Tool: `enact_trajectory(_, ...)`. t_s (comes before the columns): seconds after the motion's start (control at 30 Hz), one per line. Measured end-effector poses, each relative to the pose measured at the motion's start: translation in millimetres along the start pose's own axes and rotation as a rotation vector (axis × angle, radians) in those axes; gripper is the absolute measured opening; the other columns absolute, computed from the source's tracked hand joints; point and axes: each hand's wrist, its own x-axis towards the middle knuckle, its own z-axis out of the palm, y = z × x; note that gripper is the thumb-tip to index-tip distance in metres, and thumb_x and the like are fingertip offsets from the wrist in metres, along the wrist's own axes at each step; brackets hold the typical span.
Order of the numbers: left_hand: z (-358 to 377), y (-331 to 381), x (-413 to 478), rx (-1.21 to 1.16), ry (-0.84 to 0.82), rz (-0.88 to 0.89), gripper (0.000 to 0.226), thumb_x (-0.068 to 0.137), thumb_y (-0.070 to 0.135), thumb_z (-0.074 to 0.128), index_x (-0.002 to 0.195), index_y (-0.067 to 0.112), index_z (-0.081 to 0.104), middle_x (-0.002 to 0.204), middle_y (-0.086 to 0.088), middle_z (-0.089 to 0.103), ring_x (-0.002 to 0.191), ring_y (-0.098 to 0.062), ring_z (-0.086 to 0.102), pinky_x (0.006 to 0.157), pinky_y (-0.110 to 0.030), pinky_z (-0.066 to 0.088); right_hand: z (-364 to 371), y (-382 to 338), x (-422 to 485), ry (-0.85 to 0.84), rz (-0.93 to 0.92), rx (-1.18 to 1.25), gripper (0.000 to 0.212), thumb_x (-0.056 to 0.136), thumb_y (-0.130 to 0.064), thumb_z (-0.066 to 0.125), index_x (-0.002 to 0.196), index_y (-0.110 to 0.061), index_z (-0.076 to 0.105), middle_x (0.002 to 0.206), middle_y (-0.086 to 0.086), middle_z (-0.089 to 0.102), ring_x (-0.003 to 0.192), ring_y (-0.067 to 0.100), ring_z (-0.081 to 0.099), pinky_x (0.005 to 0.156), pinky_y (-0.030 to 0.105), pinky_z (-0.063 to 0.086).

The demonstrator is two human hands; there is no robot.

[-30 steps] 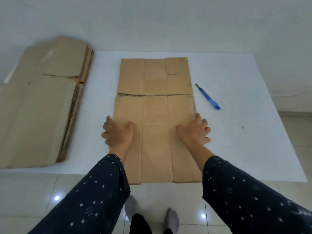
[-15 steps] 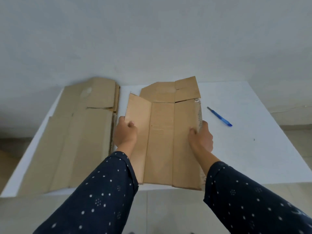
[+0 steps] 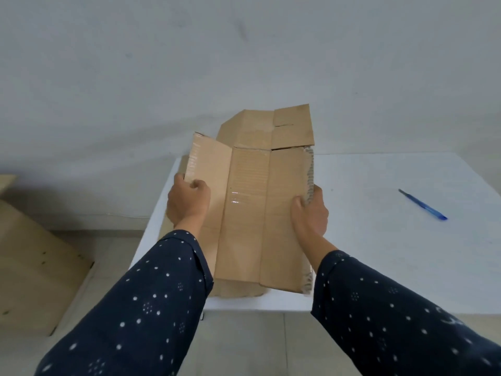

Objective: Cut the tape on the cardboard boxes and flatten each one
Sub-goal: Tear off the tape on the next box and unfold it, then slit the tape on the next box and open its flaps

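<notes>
Head view: left hand (image 3: 188,203) and right hand (image 3: 311,210) grip the flattened box (image 3: 252,213) by its side edges, mid-frame above the table (image 3: 379,253); its bent left panel could spring open.

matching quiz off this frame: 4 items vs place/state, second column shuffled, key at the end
1. flattened box
2. left hand
3. right hand
4. blue cutter

A. lies alone on the white table, off to the right
B. grips the box's ragged right edge
C. held in both hands over the table
D. grips the box's left flap

Pairs: 1-C, 2-D, 3-B, 4-A
</notes>
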Motion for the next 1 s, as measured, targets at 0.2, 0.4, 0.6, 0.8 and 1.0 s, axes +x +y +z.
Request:
enact_trajectory(0.2, -17, -74, 36, 0.049, -0.02, -0.035, 0.024, 0.096, 0.02, 0.052, 0.118, 0.011, 0.054, 0.099, -0.006, 0.064, 0.082, -0.029, 0.06, 0.068, -0.04, 0.051, 65, -3, -9, -0.236, 0.017, -0.05, 0.051, 0.093, -0.013, 0.041, 0.143, -0.024, 0.038, 0.11, -0.003, 0.061, 0.082, 0.013, 0.058, 0.074, 0.033, 0.051)
enact_trajectory(0.4, 2, -138, 48, 0.132, -0.182, 0.005, 0.045, 0.082, 0.014, 0.061, 0.126, 0.011, 0.049, 0.111, -0.009, 0.06, 0.089, -0.027, 0.059, 0.066, -0.037, 0.048, 99, 21, 8, -0.457, 0.09, -0.311, 0.064, 0.089, -0.01, 0.041, 0.15, -0.027, 0.035, 0.135, 0.003, 0.059, 0.112, 0.026, 0.059, 0.089, 0.034, 0.051)
enact_trajectory(0.6, 27, -161, 58, 0.429, -0.369, -0.043, 0.078, 0.093, 0.017, 0.054, 0.158, 0.01, 0.012, 0.143, -0.019, 0.043, 0.132, -0.04, 0.037, 0.102, -0.051, 0.039, 107, 49, 25, -0.467, 0.073, -0.522, 0.042, 0.095, -0.025, 0.052, 0.137, -0.025, 0.048, 0.115, 0.001, 0.063, 0.088, 0.02, 0.054, 0.073, 0.031, 0.047)
enact_trajectory(0.8, 41, -164, 59, 0.633, -0.503, -0.081, 0.043, 0.097, 0.019, 0.042, 0.14, 0.016, 0.037, 0.145, -0.01, 0.038, 0.13, -0.04, 0.033, 0.107, -0.054, 0.033, 100, 61, 36, -0.55, -0.001, -0.703, 0.047, 0.094, -0.044, 0.055, 0.137, -0.026, 0.051, 0.113, 0.0, 0.063, 0.095, 0.022, 0.06, 0.072, 0.032, 0.049)
enact_trajectory(1.0, 66, -96, 32, 0.629, -0.469, 0.08, 0.059, 0.095, 0.033, 0.055, 0.149, 0.021, 0.034, 0.163, -0.007, 0.017, 0.147, -0.035, 0.016, 0.119, -0.055, 0.014, 59, 52, 42, -0.601, -0.191, -0.911, 0.056, 0.103, -0.048, 0.035, 0.153, -0.025, 0.028, 0.139, 0.002, 0.049, 0.128, 0.024, 0.047, 0.086, 0.036, 0.044)
